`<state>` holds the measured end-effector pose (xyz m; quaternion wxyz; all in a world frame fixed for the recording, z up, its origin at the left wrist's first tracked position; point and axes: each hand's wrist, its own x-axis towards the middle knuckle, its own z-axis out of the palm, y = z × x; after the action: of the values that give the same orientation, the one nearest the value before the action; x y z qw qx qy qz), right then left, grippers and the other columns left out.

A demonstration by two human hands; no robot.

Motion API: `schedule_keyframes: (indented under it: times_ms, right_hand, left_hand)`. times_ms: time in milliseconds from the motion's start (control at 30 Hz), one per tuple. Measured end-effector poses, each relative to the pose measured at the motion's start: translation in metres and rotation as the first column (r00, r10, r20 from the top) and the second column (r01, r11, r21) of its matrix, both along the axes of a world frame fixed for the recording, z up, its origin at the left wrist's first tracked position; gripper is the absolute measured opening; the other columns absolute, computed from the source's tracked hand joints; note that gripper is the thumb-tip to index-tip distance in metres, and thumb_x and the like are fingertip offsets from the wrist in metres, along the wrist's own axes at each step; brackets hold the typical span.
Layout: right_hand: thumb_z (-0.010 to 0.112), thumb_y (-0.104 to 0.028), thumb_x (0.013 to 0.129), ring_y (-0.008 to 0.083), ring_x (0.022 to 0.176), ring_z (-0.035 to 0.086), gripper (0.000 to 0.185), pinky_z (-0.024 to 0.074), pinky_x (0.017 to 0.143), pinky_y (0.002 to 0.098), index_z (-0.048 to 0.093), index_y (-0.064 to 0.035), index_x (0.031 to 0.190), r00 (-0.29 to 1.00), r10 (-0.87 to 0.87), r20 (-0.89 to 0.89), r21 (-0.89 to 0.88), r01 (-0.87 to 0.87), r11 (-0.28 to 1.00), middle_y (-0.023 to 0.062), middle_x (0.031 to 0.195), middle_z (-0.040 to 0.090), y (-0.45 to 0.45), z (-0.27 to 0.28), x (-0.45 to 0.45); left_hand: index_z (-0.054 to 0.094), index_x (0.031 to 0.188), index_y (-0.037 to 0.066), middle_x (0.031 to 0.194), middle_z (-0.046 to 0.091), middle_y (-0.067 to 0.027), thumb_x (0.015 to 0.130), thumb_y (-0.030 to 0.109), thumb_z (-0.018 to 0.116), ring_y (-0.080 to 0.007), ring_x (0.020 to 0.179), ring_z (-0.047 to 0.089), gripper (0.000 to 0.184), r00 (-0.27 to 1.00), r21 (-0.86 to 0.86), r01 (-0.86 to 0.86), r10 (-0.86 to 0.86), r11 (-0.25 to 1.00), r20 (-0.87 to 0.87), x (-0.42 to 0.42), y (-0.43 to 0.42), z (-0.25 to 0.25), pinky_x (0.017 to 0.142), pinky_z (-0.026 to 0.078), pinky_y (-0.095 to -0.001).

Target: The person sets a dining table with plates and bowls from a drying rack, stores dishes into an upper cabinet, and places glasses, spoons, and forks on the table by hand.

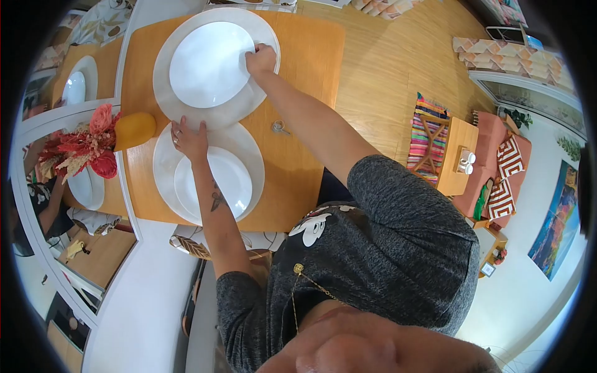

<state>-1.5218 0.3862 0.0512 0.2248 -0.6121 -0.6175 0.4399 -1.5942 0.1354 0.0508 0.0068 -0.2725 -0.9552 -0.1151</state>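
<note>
Here, 2 hands (262,60), 2 plates (211,62) (white).

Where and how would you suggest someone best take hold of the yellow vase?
I'd wrap a hand around the smooth body of the yellow vase, coming from the side away from the mirror. The flowers spread out from its mouth towards the glass, so the bare body looks the clearer grip.
</note>
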Motion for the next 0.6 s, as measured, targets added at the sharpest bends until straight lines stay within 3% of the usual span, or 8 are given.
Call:
schedule_keyframes:
  times_ms: [33,167,233,300,367,433,533,600]
  right_hand:
    - [0.067,-0.017,0.065,0.0308,0.078,0.062,0.032,0.0494,0.073,0.0361,0.064,-0.0023,0.094,0.997,0.047,0.068,0.131,-0.055,0.99,0.0178,0.083,0.063,0.002,-0.005,-0.001]
    - [0.066,-0.017,0.066,0.0294,0.075,0.062,0.036,0.0496,0.071,0.0375,0.064,-0.005,0.1,0.996,0.092,0.022,0.098,-0.093,0.991,0.0157,0.078,0.063,0.0,-0.013,0.014]
    - [0.066,-0.019,0.068,0.0267,0.07,0.061,0.034,0.0494,0.069,0.037,0.063,-0.0059,0.099,0.994,0.077,-0.073,0.244,-0.057,0.968,0.0134,0.074,0.062,-0.002,-0.011,0.037]
    - [0.065,-0.019,0.07,0.0239,0.075,0.06,0.033,0.0479,0.071,0.0354,0.061,-0.0043,0.1,0.973,0.186,-0.137,0.075,-0.177,0.981,0.0135,0.08,0.062,-0.02,0.026,0.098]
    - [0.063,-0.019,0.073,0.0232,0.08,0.058,0.031,0.0461,0.074,0.0342,0.06,-0.0026,0.099,0.964,0.24,-0.117,0.297,-0.196,0.934,0.0142,0.085,0.06,-0.046,0.026,0.172]
    - [0.061,-0.023,0.073,0.0301,0.089,0.052,0.029,0.0444,0.078,0.0383,0.058,-0.0036,0.095,0.961,0.246,-0.13,0.232,-0.211,0.949,0.0141,0.085,0.057,-0.072,0.028,0.265]
    - [0.059,-0.024,0.076,0.0279,0.084,0.056,0.031,0.0452,0.078,0.0365,0.059,-0.003,0.099,0.999,0.037,0.039,0.253,-0.045,0.966,0.0147,0.087,0.059,-0.121,0.045,0.413]
    - [0.058,-0.028,0.076,0.0293,0.086,0.057,0.031,0.0458,0.078,0.0369,0.061,-0.004,0.095,0.983,-0.002,0.182,-0.032,0.008,0.999,0.0144,0.087,0.061,-0.161,0.064,0.504]
  left_hand:
    - [0.046,0.126,0.015,0.137,0.035,-0.015,0.073,0.039,0.065,-0.0322,0.125,0.033,0.062,0.999,-0.023,-0.029,0.029,0.999,0.023,0.0,0.002,0.003,0.101,0.027,-0.0473]
    - [0.045,0.127,0.014,0.137,0.034,-0.0162,0.072,0.039,0.066,-0.0337,0.126,0.032,0.063,0.996,-0.068,0.021,-0.015,0.997,0.083,-0.005,-0.007,0.007,0.103,0.026,-0.0468]
    - [0.046,0.126,0.012,0.136,0.036,-0.0185,0.072,0.04,0.065,-0.035,0.126,0.032,0.064,0.995,-0.147,0.084,-0.076,0.986,0.061,-0.014,-0.021,-0.014,0.103,0.026,-0.0459]
    - [0.048,0.124,0.008,0.13,0.042,-0.0211,0.072,0.041,0.065,-0.0366,0.124,0.034,0.064,0.98,-0.039,0.18,-0.176,0.983,0.097,-0.011,-0.035,-0.022,0.103,0.027,-0.045]
    - [0.051,0.122,0.006,0.124,0.047,-0.0236,0.073,0.037,0.066,-0.0384,0.122,0.035,0.06,0.969,0.087,0.216,-0.224,0.973,0.099,0.013,-0.042,-0.015,0.103,0.026,-0.0456]
    - [0.051,0.121,0.005,0.131,0.038,-0.0248,0.075,0.028,0.068,-0.0368,0.124,0.031,0.055,0.945,0.292,0.247,-0.297,0.924,0.138,0.041,-0.049,-0.015,0.104,0.024,-0.046]
    - [0.049,0.121,0.002,0.133,0.036,-0.0226,0.08,0.022,0.063,-0.034,0.126,0.03,0.048,0.896,0.387,0.31,-0.403,0.869,0.188,0.134,-0.044,0.041,0.103,0.024,-0.0458]
    - [0.049,0.119,0.0,0.13,0.039,-0.0212,0.082,0.019,0.06,-0.0341,0.124,0.031,0.044,0.81,0.386,0.489,-0.572,0.782,0.131,0.187,-0.046,0.049,0.102,0.025,-0.0457]
